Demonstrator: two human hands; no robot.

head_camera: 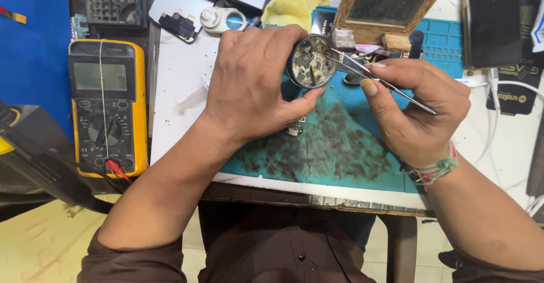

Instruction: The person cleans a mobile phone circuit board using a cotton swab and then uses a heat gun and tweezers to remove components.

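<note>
Your left hand [255, 84] is closed around a small round tin [311, 62], thumb under its near rim and fingers curled over its far side, holding it tilted toward you just above the table [181, 96]. Your right hand [416, 110] is pinched shut on a pair of metal tweezers [374, 79], whose tips reach left into the tin among the tiny loose parts heaped inside.

Going by size, the white table carries a teal work mat [340, 147], stained dark, lying under and near both hands. At the left edge sits a yellow multimeter [107, 107] with a red probe lead plugged in near its bottom. At the far right lies a dark phone [492, 19], and just left of it a wooden-framed block [391, 5] stands beyond the tin. A yellow cloth [294, 5] lies far of your left hand, with a small white round gadget [222, 19] to its left. A small circuit board [296, 127] rests on the mat just near your left thumb.
</note>
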